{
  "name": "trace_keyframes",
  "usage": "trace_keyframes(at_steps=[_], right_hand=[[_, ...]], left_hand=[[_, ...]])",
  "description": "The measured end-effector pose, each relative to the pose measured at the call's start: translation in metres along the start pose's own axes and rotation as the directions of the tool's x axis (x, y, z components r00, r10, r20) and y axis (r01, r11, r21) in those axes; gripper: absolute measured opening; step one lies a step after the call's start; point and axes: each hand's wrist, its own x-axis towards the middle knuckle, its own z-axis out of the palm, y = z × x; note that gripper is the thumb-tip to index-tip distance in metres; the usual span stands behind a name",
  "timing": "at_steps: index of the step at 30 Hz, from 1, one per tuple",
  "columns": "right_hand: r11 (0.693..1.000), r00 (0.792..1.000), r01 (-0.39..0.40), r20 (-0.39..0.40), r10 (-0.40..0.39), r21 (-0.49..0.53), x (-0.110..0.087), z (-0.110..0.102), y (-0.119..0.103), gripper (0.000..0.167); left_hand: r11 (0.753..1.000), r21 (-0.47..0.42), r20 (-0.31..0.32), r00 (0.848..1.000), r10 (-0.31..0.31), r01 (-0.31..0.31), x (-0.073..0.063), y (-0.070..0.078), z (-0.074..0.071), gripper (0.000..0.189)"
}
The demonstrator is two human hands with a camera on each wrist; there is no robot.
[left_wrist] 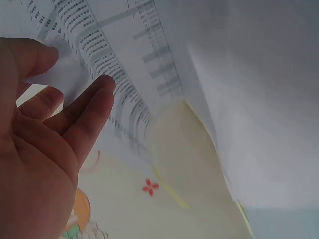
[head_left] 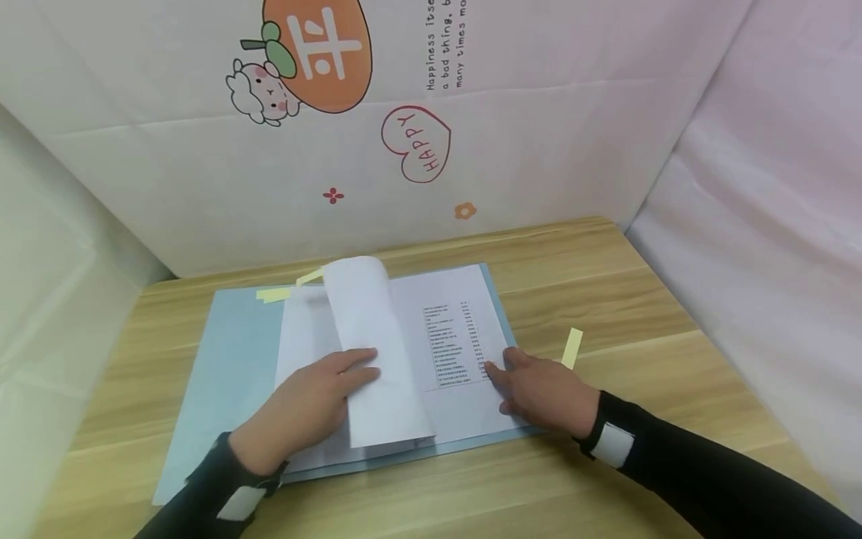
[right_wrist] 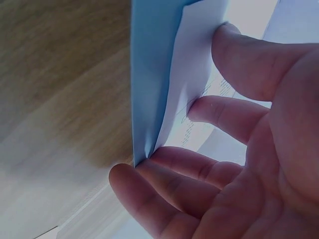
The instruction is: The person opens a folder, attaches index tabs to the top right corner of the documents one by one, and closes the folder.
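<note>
A light blue folder (head_left: 236,359) lies spread on the table with white printed sheets in it. One white sheet (head_left: 377,389) stands raised and curled near the middle, its blank side up in the head view. My left hand (head_left: 323,393) reaches in from the left with extended fingers touching this sheet; small print shows on the curved paper beside them in the left wrist view. At the folder's right edge, my right hand (head_left: 542,389) rests with spread fingers. Its thumb and index finger lie on the printed page (head_left: 465,329), while other fingertips meet the folder's blue edge (right_wrist: 154,74).
Yellow sticky strips (head_left: 274,295) jut from the top of the sheets. Another yellow strip (head_left: 572,347) sits on the wooden table (head_left: 646,359) beyond my right hand. White cloth (head_left: 539,135) with cartoon prints hangs behind the table, and more cloth flanks both sides.
</note>
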Motion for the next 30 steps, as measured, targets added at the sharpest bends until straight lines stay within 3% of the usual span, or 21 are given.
trace_keyframes(at_steps=[6,12,15,20,25,30], right_hand=[[1.0,1.0,0.0,0.009,0.0,-0.007,0.001,-0.002,-0.001,0.062],[1.0,1.0,-0.008,0.023,0.008,0.0,0.001,-0.002,0.0,0.062],[1.0,1.0,-0.008,0.025,0.007,0.004,0.001,-0.001,0.0,0.062],[1.0,1.0,-0.007,0.024,0.007,-0.001,0.001,-0.001,-0.001,0.062],[1.0,1.0,-0.007,0.021,0.007,0.006,0.002,-0.002,-0.001,0.062],[1.0,1.0,-0.019,0.024,0.018,0.018,0.001,-0.001,-0.001,0.062]], left_hand=[[0.998,-0.004,-0.036,0.997,-0.066,0.065,-0.035,-0.021,-0.005,0.053],[0.998,0.021,-0.052,0.997,-0.064,0.065,-0.053,-0.036,-0.006,0.053],[0.998,0.012,-0.032,0.997,-0.068,0.069,-0.058,-0.04,-0.003,0.052],[0.994,0.006,0.054,0.993,-0.108,0.108,-0.061,-0.042,0.003,0.052],[0.988,0.034,0.127,0.98,-0.153,0.15,-0.062,-0.04,0.007,0.042],[0.975,0.059,0.188,0.957,-0.223,0.216,-0.058,-0.037,0.011,0.031]])
